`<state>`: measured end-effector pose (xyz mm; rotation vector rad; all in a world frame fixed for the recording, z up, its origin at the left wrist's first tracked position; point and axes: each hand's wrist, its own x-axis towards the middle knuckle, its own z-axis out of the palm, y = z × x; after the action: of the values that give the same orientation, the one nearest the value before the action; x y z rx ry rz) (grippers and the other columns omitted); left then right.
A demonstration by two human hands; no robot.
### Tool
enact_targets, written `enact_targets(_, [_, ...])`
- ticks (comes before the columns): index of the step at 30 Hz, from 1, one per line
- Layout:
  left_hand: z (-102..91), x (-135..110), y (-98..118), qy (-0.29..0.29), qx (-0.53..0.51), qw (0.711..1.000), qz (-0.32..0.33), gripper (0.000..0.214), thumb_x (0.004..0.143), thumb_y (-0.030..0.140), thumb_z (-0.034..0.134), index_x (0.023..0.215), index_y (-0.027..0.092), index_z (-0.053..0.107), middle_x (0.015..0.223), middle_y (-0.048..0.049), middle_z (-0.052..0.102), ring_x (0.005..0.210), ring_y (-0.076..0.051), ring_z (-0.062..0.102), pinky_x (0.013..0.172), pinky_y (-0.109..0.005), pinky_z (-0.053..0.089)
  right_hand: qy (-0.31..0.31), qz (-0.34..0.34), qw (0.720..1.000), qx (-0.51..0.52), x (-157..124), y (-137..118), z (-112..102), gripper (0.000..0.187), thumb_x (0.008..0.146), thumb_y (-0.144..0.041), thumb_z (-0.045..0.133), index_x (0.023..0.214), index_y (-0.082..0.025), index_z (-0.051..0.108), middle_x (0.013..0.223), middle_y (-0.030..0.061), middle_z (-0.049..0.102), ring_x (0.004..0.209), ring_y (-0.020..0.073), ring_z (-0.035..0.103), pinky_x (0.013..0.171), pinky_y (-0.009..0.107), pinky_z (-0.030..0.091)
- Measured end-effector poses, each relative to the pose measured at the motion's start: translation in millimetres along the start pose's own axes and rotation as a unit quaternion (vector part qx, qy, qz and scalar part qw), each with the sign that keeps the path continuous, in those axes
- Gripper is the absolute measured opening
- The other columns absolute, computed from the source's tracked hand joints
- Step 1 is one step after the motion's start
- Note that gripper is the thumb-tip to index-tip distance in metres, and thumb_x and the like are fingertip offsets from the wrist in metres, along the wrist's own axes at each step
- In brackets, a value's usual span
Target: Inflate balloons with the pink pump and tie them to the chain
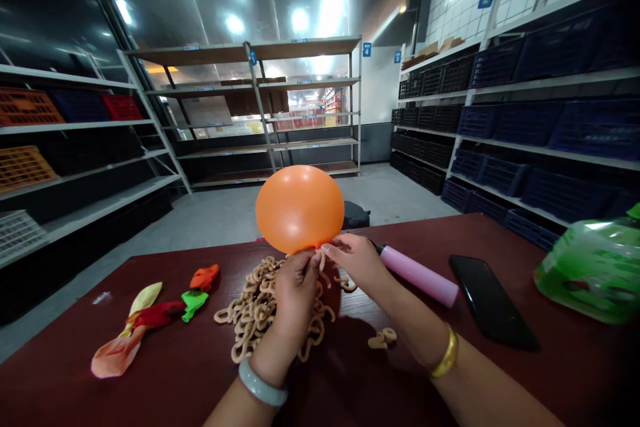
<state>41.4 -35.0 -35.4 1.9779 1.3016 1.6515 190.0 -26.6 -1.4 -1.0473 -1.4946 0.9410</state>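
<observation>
An inflated orange balloon [300, 208] sits above the middle of the table, its neck pointing down toward me. My left hand [295, 287] is closed, pinching that neck between thumb and fingers. From the right, my right hand [357, 263] pinches at the same spot, its fingertips against the balloon's neck and a tan strand hanging just below them. Fingers partly hide the neck itself. Under my left hand lies a heap of tan elastic-looking loops [253, 310]. A few tan loops [383, 339] lie apart, below my right forearm.
Several limp balloons [117, 352] lie at the left of the dark red table [190, 387]. Rightward are a pink cylinder [420, 275], a black phone [493, 303] and a green-filled jug [590, 273]. Shelves [310, 145] with crates [520, 123] stand around the room.
</observation>
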Motion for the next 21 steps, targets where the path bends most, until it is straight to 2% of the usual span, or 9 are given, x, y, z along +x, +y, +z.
enact_targets(3, [-0.2, 1, 0, -0.002, 0.004, 1.0, 0.012, 0.019, 0.09, 0.029, 0.055, 0.09, 0.019, 0.072, 0.084, -0.0037, 0.071, 0.077, -0.018, 0.064, 0.071, -0.029, 0.047, -0.038, 0.062, 0.983, 0.167, 3, 2, 1, 0.025, 0.069, -0.041, 0.072, 0.079, -0.019, 0.065, 0.08, 0.004, 0.069, 0.074, 0.018, 0.064, 0.068, 0.031, 0.049])
enact_targets(5, [0.5, 2, 0, -0.012, -0.002, 1.0, 0.017, 0.019, 0.09, 0.029, 0.055, 0.093, 0.019, 0.072, 0.087, -0.0044, 0.071, 0.08, -0.019, 0.065, 0.074, -0.029, 0.047, -0.016, 0.06, 0.977, 0.206, 4, 5, 3, 0.025, 0.066, -0.04, 0.074, 0.075, -0.019, 0.063, 0.076, 0.0021, 0.068, 0.07, 0.0161, 0.062, 0.066, 0.029, 0.048])
enact_targets(9, [3.8, 3, 0, -0.045, 0.009, 0.999, 0.008, 0.02, 0.089, 0.028, 0.054, 0.085, 0.018, 0.072, 0.075, -0.0036, 0.069, 0.071, -0.018, 0.063, 0.069, -0.029, 0.047, 0.077, 0.024, 0.977, 0.196, 7, 13, 6, 0.02, 0.068, -0.037, 0.071, 0.071, -0.02, 0.061, 0.065, -0.0017, 0.063, 0.061, 0.0132, 0.056, 0.06, 0.026, 0.043])
enact_targets(14, [8.0, 4, 2, -0.1, 0.009, 0.995, -0.015, 0.021, 0.089, 0.028, 0.053, 0.082, 0.019, 0.071, 0.076, -0.0036, 0.069, 0.073, -0.018, 0.063, 0.069, -0.029, 0.047, 0.14, 0.031, 0.962, 0.233, 11, 21, 6, 0.022, 0.066, -0.037, 0.07, 0.071, -0.019, 0.059, 0.064, -0.0014, 0.061, 0.058, 0.0128, 0.054, 0.057, 0.026, 0.043])
enact_targets(18, [12.9, 1, 6, -0.133, 0.003, 0.991, -0.014, 0.025, 0.09, 0.03, 0.051, 0.078, 0.02, 0.07, 0.07, -0.0021, 0.068, 0.067, -0.018, 0.061, 0.065, -0.028, 0.045, 0.155, 0.047, 0.951, 0.264, 17, 24, -4, 0.029, 0.064, -0.043, 0.071, 0.07, -0.02, 0.054, 0.058, -0.0039, 0.056, 0.05, 0.0115, 0.05, 0.051, 0.025, 0.042])
enact_targets(21, [15.2, -1, 4, -0.116, -0.004, 0.993, -0.027, 0.026, 0.09, 0.033, 0.051, 0.077, 0.019, 0.07, 0.066, -0.0018, 0.065, 0.063, -0.017, 0.06, 0.061, -0.027, 0.044, 0.134, 0.05, 0.957, 0.253, 20, 25, -8, 0.03, 0.065, -0.045, 0.071, 0.071, -0.02, 0.056, 0.059, -0.003, 0.058, 0.049, 0.0121, 0.052, 0.052, 0.026, 0.043])
